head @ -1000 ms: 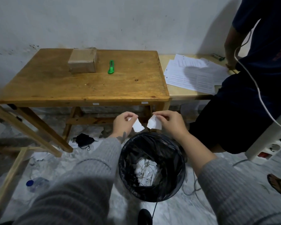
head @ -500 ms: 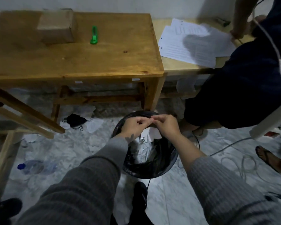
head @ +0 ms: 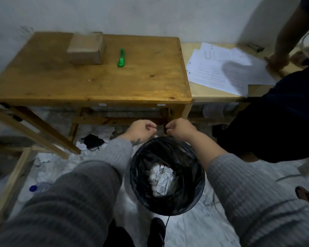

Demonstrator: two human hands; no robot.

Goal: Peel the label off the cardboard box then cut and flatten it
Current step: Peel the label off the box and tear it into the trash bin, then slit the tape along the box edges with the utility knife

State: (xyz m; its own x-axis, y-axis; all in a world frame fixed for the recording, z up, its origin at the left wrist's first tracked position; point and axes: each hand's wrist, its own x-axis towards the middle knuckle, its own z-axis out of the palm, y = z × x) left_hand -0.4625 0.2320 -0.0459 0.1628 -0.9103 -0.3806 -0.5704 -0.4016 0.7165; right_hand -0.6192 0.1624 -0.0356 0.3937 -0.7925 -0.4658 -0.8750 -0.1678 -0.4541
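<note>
Both hands hover side by side above the far rim of a round waste bin lined with a black plastic bag, which stands on the pale marble-patterned floor in front of the wooden table with a honey-coloured top. The left hand has its fingers curled in toward the palm, and the right hand is curled the same way, knuckles nearly facing each other with a small gap between them; nothing shows in either grasp, though the frame is a bit soft there, so a tiny scrap pinched at the fingertips might be missed. Grey ribbed sleeves cover both forearms. Inside the bin lie torn white paper scraps heaped at the bottom. The small brown cardboard box sits closed at the back of the table, near the wall, and the green plastic utility knife lies just to its right, apart from it. On a lighter bench to the right are spread white printed sheets, with another person's hand resting at their far edge.
</note>
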